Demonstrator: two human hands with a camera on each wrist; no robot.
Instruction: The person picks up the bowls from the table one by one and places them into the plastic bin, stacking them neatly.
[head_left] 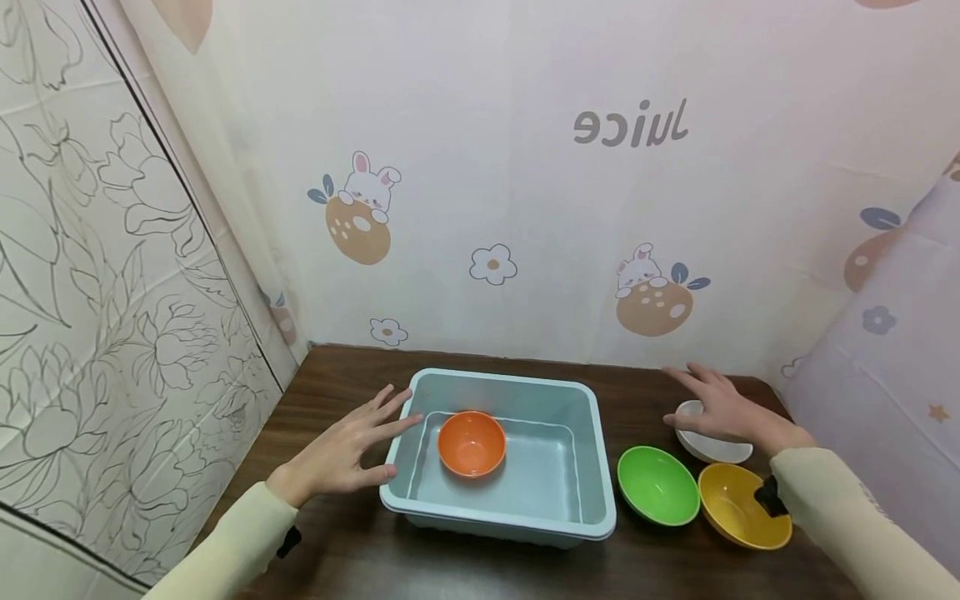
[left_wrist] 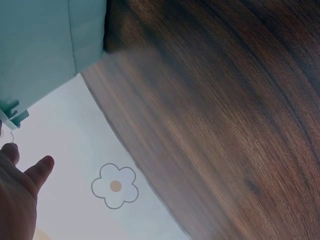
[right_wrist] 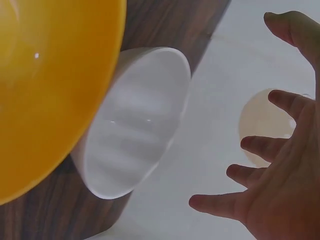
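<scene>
A pale blue-grey plastic basin (head_left: 517,528) stands on the table, with an orange bowl (head_left: 472,444) inside it, left of its middle. My left hand (head_left: 348,446) hovers by the basin's left rim, its fingers spread and holding nothing. Over at the right, my right hand (head_left: 723,407) is above a white bowl (right_wrist: 137,122), partly covering it in the head view. Its fingers are spread apart and hold nothing. A green bowl (head_left: 658,486) sits just right of the basin. Beside that is a yellow bowl (head_left: 742,508), partly behind the right wrist's black strap.
The dark wooden table (head_left: 337,542) runs back to a printed curtain (head_left: 495,167) with rabbits and fruit. Another curtain with flower line drawings (head_left: 112,250) hangs at the left. Bare wood shows left of the basin.
</scene>
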